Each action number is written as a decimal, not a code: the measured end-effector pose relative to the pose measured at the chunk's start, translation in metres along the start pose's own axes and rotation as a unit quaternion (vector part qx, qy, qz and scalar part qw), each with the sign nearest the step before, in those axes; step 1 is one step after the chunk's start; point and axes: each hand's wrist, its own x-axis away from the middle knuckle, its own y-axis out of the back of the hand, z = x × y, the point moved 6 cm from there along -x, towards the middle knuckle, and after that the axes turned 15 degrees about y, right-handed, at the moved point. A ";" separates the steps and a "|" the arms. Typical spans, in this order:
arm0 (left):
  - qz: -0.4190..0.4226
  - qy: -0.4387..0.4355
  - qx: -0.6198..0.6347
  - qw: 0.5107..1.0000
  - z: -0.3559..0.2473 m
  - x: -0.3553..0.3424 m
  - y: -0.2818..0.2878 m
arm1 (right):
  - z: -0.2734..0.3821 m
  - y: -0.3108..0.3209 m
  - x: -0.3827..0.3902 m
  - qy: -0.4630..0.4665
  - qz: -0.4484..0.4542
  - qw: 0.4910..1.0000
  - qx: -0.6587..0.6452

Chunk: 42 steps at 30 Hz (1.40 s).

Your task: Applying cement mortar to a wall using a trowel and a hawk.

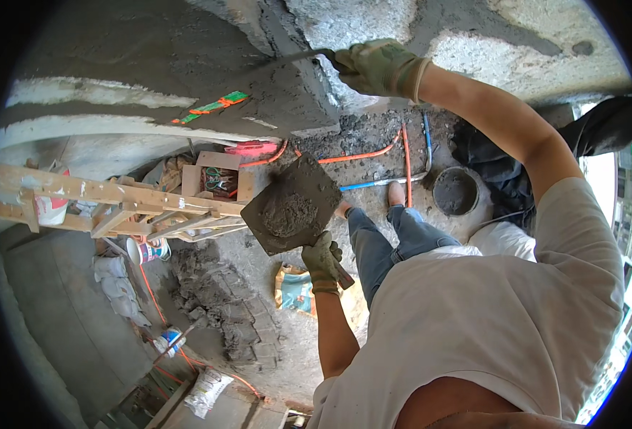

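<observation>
My right hand (379, 68), in a greenish work glove, is closed around the handle of a plastering trowel (291, 60). Its dark blade lies edge-on against the wall (166, 53), where grey mortar is spread; I cannot tell how firmly it presses. Below and to the left, my gloved left hand (321, 263) grips the brown handle of a square mortar board (259, 214). A heap of wet grey mortar (291, 213) lies on the board. Green and orange strips (212, 107) show on the wall below the trowel.
A wooden ladder (101, 193) stands at left, near an open cardboard box (218, 161). Orange and blue pipes (407, 161) cross the floor by my feet. A mortar bucket (456, 191) stands to the right. Rubble (223, 307) and a printed bag (294, 289) lie on the floor.
</observation>
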 end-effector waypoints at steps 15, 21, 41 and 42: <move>-0.070 -0.025 -0.123 0.990 -0.014 0.005 0.010 | 0.076 -0.212 0.023 -0.159 -0.117 0.087 -0.977; -0.085 -0.004 -0.174 0.981 -0.023 0.009 0.000 | 0.069 -0.232 -0.016 -0.079 -0.134 -0.118 -0.981; -0.046 0.000 -0.220 0.974 -0.041 -0.021 -0.010 | 0.119 -0.135 -0.043 0.032 -0.195 -0.121 -0.973; -0.050 0.000 -0.217 0.975 -0.042 -0.019 -0.007 | 0.113 -0.131 -0.034 0.032 -0.190 -0.123 -0.973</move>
